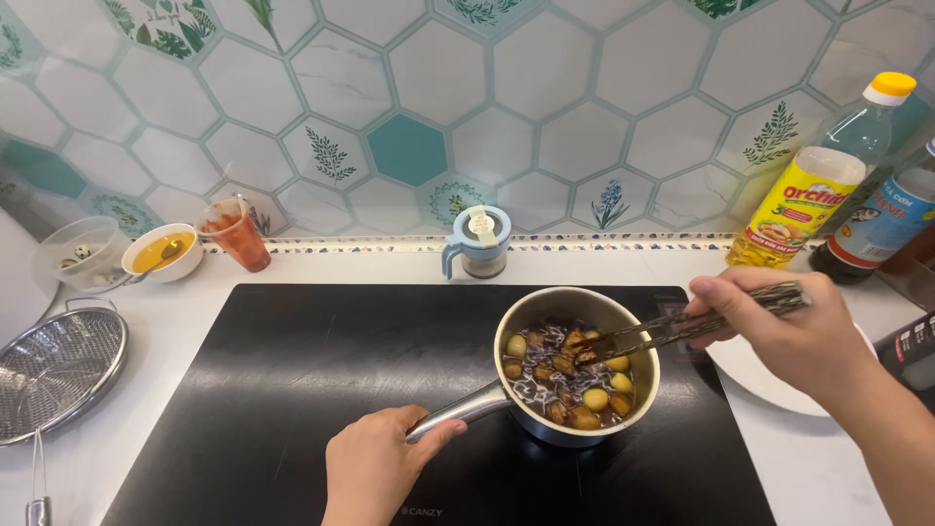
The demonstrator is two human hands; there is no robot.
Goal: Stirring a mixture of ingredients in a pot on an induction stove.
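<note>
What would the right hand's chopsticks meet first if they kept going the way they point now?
The right hand aims the chopsticks left and slightly down into the saucepan. Their tips already sit among the brown chunks in dark sauce, so those come first, then probably the pan's far inner wall; depth is unclear.

I see a white counter [175, 302] with a black cooktop [321, 390] set into it. A small pot [577, 365] sits on the cooktop. At the counter's left lie a mesh strainer [56, 368], a clear tub [80, 251], a white bowl [162, 252] and a red-stained cup [234, 234]. A blue-lidded jar [479, 242] stands behind the cooktop. On the right are a white plate [755, 375], an oil bottle [823, 175] and a dark sauce bottle [881, 229].
</note>
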